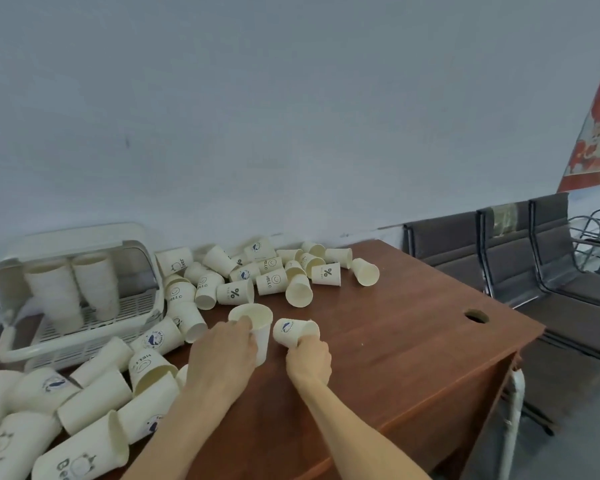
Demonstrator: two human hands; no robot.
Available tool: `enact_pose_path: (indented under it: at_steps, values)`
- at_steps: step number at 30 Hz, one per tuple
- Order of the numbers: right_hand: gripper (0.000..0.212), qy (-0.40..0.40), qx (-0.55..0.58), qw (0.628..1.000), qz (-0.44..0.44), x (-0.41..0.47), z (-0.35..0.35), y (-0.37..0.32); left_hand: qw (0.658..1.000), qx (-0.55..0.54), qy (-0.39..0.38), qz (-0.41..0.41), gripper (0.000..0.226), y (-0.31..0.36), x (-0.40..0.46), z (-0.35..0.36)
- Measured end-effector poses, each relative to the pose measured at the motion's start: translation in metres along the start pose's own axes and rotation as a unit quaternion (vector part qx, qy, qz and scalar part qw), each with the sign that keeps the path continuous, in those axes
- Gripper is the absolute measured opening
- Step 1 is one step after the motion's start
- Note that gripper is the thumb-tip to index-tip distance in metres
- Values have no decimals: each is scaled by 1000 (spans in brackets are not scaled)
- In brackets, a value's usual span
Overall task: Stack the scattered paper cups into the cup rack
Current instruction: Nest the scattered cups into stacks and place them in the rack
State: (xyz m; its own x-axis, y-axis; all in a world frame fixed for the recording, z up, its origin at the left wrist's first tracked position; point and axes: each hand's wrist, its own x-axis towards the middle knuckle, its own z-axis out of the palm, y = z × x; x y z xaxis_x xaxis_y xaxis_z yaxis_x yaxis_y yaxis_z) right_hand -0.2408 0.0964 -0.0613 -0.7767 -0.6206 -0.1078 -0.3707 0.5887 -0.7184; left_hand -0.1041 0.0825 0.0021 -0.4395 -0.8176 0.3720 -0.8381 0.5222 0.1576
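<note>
My left hand (222, 355) grips an upright cream paper cup (257, 323) near the middle of the brown table (395, 341). Just right of it, my right hand (309, 358) holds a cup with a blue logo (291, 330), tipped on its side with its base toward the left. Several more paper cups lie scattered along the back of the table (274, 271) and in a pile at the front left (84, 410). The white cup rack (18, 351) stands at the far left with its lid up. Two tall stacks of cups (77, 292) stand inside it.
A round cable hole (476, 317) is in the table near its right edge. Dark waiting chairs (534, 265) line the wall to the right, with a wire rack (596, 233) beyond them. A grey wall rises behind the table.
</note>
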Motion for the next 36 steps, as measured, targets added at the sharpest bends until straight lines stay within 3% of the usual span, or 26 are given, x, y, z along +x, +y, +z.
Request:
enact_pose_path:
  at_steps: [3,10,23,36]
  values:
    - [31,3,-1,1000,-13,3,-1,-3,1000,8,10,-5,23,3,-3,-6]
    - [21,13,-57,988,-140,4,-9,-21,999,21,15,-46,25,-11,-12,-18]
    - [20,5,-104,929,-355,-32,14,-102,993,74,47,-74,19,-93,-21,-57]
    - [22,-10,-107,888,-447,-51,79,-182,979,92,42,-174,26,-202,-12,-61]
